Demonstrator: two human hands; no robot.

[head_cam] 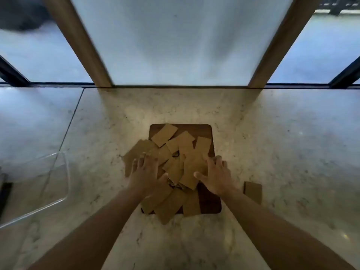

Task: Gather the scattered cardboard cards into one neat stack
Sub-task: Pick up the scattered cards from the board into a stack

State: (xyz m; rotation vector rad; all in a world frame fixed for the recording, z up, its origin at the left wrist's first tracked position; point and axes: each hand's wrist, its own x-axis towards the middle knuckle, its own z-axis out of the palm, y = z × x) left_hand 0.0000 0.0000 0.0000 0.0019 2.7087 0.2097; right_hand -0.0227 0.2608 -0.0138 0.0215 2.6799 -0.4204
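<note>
left hand [145, 172] + right hand [215, 175]: fingers spread flat on cards [183, 164] | bracketing pile to sweep inward | stray card [252, 191] outside right hand

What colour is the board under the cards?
Dark brown board, best seen in the head view.

This looks like a home or an office interior beside large windows. A pale marble surface [272, 133] runs up to frosted glass panes [175, 45] at 12 o'clock, set between wooden posts [85, 47]. A clear plastic box [48, 182] sits at 9 o'clock.
</note>
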